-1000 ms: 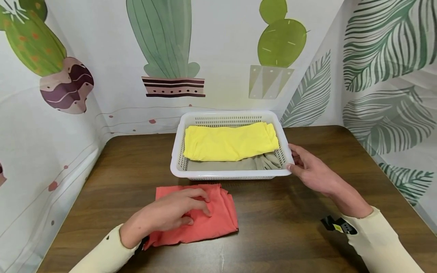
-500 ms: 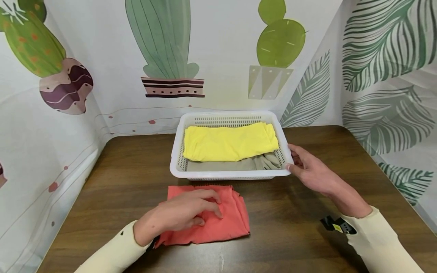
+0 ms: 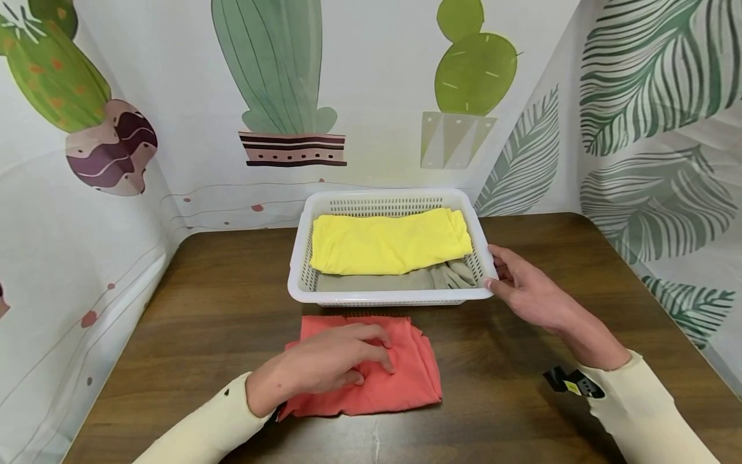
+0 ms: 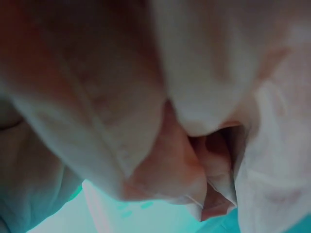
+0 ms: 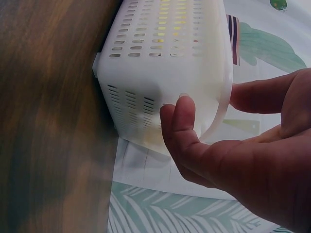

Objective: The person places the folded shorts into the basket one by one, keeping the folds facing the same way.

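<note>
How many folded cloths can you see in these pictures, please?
3: the red cloth on the table under the left hand; yellow cloth atop grey cloth in the basket. Others may lie hidden beneath.

Counting what's showing: 1 white basket (image 3: 301, 270) sitting on 1 wooden table (image 3: 220, 290). 3 folded cloths total: 1 yellow cloth (image 3: 388, 241) and 1 grey cloth (image 3: 406, 280) lying in the basket, 1 red cloth (image 3: 406, 374) lying on the table in front of it. 2 hands showing: left hand (image 3: 324, 364), right hand (image 3: 524, 290). 2 cream sleeves. 1 small black tag with a yellow label (image 3: 574, 381) sitting at the right cuff.
</note>
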Action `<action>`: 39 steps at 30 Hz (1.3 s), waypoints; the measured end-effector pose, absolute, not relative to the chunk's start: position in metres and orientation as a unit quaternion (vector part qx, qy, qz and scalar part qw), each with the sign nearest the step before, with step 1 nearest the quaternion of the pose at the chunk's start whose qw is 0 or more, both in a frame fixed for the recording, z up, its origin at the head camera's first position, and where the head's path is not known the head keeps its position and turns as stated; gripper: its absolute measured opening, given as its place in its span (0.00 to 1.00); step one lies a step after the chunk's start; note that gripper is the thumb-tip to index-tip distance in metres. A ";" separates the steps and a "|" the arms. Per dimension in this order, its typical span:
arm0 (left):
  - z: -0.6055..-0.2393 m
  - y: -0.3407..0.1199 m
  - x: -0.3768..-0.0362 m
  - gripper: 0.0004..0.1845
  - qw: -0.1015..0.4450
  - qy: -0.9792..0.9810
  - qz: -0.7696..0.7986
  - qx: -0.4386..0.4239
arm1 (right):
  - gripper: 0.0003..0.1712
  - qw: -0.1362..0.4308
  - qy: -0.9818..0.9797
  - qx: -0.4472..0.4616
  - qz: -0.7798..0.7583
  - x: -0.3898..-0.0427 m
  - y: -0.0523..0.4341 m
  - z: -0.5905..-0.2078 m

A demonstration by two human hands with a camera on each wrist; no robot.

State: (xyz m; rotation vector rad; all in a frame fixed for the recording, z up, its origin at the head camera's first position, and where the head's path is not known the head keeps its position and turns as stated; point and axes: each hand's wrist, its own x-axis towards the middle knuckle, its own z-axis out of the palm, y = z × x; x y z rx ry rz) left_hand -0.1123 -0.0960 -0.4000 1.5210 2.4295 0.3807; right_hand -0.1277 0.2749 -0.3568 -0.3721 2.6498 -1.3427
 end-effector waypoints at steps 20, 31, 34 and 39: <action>-0.400 -0.071 -0.112 0.24 0.110 0.824 0.119 0.543 | 0.38 0.075 0.884 -0.125 -0.444 -0.129 0.273 -0.357; -0.400 -0.060 -0.112 0.24 0.108 0.825 0.109 0.544 | 0.38 0.072 0.888 -0.121 -0.437 -0.127 0.273 -0.356; -0.400 -0.056 -0.112 0.24 0.103 0.822 0.110 0.550 | 0.38 0.069 0.890 -0.119 -0.435 -0.127 0.273 -0.355; -0.402 -0.052 -0.113 0.25 0.107 0.819 0.113 0.552 | 0.38 0.070 0.890 -0.119 -0.434 -0.128 0.273 -0.356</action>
